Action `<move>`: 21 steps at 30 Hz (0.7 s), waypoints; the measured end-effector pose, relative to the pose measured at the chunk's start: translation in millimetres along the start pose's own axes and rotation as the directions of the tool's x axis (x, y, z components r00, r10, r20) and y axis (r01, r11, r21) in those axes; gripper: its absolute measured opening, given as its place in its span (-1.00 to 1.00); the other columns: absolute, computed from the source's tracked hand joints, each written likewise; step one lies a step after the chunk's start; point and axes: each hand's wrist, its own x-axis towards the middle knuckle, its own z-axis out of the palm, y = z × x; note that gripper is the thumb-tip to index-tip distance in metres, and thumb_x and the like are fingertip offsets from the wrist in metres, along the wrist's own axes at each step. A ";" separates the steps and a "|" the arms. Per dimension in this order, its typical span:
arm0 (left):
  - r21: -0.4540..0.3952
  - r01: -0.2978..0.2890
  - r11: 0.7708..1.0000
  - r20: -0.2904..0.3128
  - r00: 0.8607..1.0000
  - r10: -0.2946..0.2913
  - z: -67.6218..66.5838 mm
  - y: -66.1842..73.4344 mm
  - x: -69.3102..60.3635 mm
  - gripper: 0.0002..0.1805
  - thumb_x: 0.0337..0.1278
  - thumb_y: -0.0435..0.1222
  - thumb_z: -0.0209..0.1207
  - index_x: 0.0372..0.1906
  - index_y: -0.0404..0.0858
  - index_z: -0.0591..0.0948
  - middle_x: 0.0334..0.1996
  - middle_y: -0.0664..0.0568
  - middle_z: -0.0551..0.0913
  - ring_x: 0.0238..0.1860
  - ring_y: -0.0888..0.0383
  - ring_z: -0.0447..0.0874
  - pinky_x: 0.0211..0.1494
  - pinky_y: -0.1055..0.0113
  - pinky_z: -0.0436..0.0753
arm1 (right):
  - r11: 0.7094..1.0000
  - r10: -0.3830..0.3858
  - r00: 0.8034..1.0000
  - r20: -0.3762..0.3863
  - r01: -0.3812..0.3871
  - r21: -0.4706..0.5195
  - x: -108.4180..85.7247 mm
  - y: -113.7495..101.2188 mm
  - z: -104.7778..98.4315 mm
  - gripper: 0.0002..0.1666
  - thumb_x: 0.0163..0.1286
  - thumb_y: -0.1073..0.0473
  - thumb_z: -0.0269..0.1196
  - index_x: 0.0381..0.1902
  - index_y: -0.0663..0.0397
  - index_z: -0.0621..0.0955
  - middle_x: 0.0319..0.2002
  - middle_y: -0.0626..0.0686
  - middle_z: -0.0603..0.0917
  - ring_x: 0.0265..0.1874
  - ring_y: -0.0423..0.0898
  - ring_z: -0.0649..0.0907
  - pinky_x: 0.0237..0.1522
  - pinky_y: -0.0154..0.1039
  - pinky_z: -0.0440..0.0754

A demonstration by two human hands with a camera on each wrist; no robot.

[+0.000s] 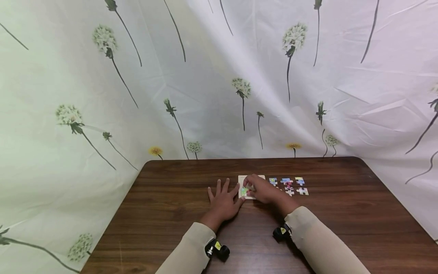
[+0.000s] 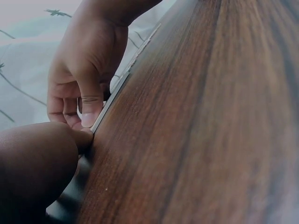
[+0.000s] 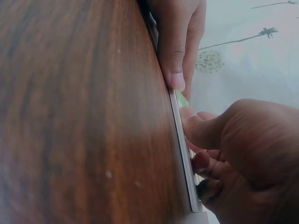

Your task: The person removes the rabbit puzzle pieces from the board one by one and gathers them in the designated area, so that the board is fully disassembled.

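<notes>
A small pale puzzle board lies flat on the table, with a green and red jigsaw piece at its near left. My right hand is over the board, its thumb and fingers curled down at that piece; they hide much of it. In the right wrist view, the right thumb meets the green piece edge at the board's rim. Fingers spread, my left hand rests flat on the table to the left, its thumb touching the board's near left corner.
Several loose jigsaw pieces lie in rough rows right of the board, some partly hidden by the right hand. The dark wooden table ends at the back against a white dandelion-print cloth.
</notes>
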 end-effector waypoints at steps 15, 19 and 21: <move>0.009 0.005 1.000 -0.001 1.000 -0.005 1.8 0.3 -0.2 -0.29 0.65 0.26 0.01 0.70 0.11 0.39 0.78 -0.18 0.12 0.80 -0.40 -0.12 0.64 -0.64 -0.14 | 0.996 -0.021 1.000 -0.016 0.023 0.089 -1.5 0.4 0.4 -0.68 0.46 0.39 0.43 0.12 0.10 0.70 -0.24 -0.03 0.65 -0.40 -0.28 0.53 -0.21 -0.31 0.55; 0.011 0.009 1.000 -0.004 1.000 -0.009 2.8 0.0 1.0 -0.29 0.65 0.26 0.02 0.70 0.11 0.39 0.78 -0.17 0.13 0.80 -0.39 -0.12 0.65 -0.63 -0.14 | 0.996 -0.036 0.999 0.002 0.036 0.083 -1.8 -1.3 -3.8 -0.71 0.49 0.41 0.39 0.12 0.12 0.74 -0.23 0.01 0.67 -0.33 -0.23 0.58 -0.18 -0.26 0.59; 0.016 0.013 1.000 -0.001 1.000 -0.013 3.1 0.0 1.6 -0.28 0.64 0.27 0.01 0.70 0.12 0.38 0.79 -0.16 0.12 0.80 -0.38 -0.12 0.65 -0.62 -0.14 | 0.995 -0.034 0.999 0.011 0.033 0.089 -2.0 -1.8 -6.1 -0.72 0.53 0.43 0.34 0.12 0.11 0.75 -0.21 0.03 0.69 -0.29 -0.21 0.61 -0.15 -0.22 0.62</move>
